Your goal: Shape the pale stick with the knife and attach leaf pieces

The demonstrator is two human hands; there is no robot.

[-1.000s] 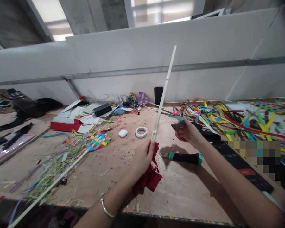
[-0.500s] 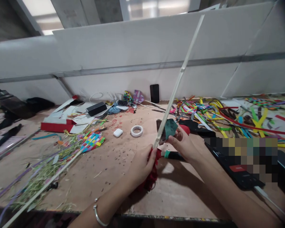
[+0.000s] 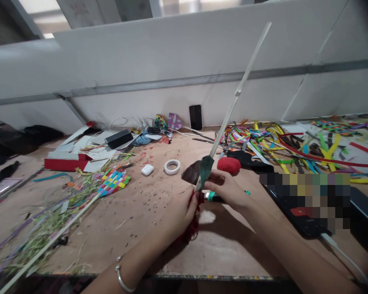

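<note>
My left hand (image 3: 179, 212) is closed around the lower end of a long pale stick (image 3: 225, 122), which slants up and to the right. Dark red ruffled material (image 3: 191, 234) hangs beneath that grip. With bent fingers, my right hand (image 3: 225, 188) pinches a dark green leaf-shaped piece (image 3: 206, 168) against the stick just above the left hand. A brownish leaf-shaped piece (image 3: 191, 172) sticks out to the left of the stick; how it is joined is hidden. Behind my right hand lie a black-handled tool (image 3: 215, 199) with a green band and a red rounded lump (image 3: 229, 165).
A white tape roll (image 3: 166, 168) and a white earphone case (image 3: 147, 170) lie mid-table. Left is a woven multicoloured piece on a stick (image 3: 115, 182) over shredded strips. Coloured strips (image 3: 297, 149) pile up at right, near a black device with a cable (image 3: 303, 220). A phone (image 3: 196, 117) leans on the back panel.
The green piece has moved left and down onto the stick, turning narrower to view. My right hand has shifted left with it, uncovering the red lump. The brownish piece now spreads further left.
</note>
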